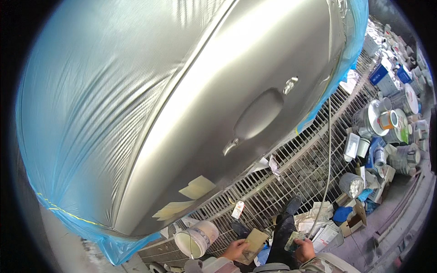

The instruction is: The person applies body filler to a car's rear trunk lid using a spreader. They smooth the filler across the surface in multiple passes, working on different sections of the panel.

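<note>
Low in view, my left hand [235, 250] is closed on the edge of a flat tan sheet [254, 245], held over the floor grate. My right hand [304, 250] is closed around a small, flat grey-green piece [294, 242] whose kind I cannot make out. Both hands are apart from the silver car door [214, 118], which has an oval handle recess [259, 113] without a full handle. Two pale yellow patches, an upper one [197, 187] and a lower one [173, 209], show on the door's lower part.
Blue masking film [91, 113] wraps the car around the door. A white bucket [196, 239] stands near my left hand. A thin hose [328, 154] runs over the metal floor grate [277, 184]. Cans [352, 185], cups, cardboard boxes [354, 220] and papers crowd the right side.
</note>
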`<state>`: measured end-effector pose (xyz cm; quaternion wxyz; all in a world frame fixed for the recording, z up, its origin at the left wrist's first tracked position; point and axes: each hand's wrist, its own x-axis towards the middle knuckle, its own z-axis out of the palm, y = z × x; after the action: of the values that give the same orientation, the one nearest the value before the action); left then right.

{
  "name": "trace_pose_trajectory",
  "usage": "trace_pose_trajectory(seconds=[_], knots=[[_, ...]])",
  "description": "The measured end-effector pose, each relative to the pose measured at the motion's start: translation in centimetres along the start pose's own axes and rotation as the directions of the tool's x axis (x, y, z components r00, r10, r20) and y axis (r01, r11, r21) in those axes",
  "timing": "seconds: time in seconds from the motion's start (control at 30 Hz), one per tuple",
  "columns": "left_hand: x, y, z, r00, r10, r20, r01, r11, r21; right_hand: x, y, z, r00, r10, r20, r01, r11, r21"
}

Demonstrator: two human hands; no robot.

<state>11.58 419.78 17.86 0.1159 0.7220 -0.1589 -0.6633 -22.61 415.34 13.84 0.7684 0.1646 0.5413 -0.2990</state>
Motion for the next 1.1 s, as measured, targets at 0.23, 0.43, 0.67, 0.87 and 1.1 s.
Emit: trace_pose_trajectory(seconds=[0.23, 0.43, 0.67, 0.87, 1.1], knots=[[0.3, 6.2, 5.6, 0.999, 0.0, 0.054, 0.002, 1.0, -0.027, 1.3, -7.6, 1.0, 0.994, -0.081, -0.068, 0.08, 0.996, -0.031], [0.2, 7.7, 6.8, 0.999, 0.034, 0.035, -0.036, 0.997, 0.067, 3.5, -7.2, -4.8, 0.96, -0.248, 0.132, 0.236, 0.458, -0.857], [1.0, 7.9, 7.8, 0.998, 0.004, 0.062, -0.009, 0.996, 0.09, 5.8, -7.0, -9.2, 0.951, -0.306, 0.042, 0.147, 0.329, -0.933], [1.5, 8.9, 8.2, 0.996, 0.055, 0.07, -0.064, 0.99, 0.124, 4.3, -9.7, -7.5, 0.825, -0.311, 0.471, 0.375, -0.323, -0.869], [0.6, 8.5, 6.3, 0.996, 0.092, 0.006, -0.092, 0.993, 0.078, 0.4, -11.2, 3.2, 0.976, -0.139, -0.168, 0.07, 0.929, -0.364]])
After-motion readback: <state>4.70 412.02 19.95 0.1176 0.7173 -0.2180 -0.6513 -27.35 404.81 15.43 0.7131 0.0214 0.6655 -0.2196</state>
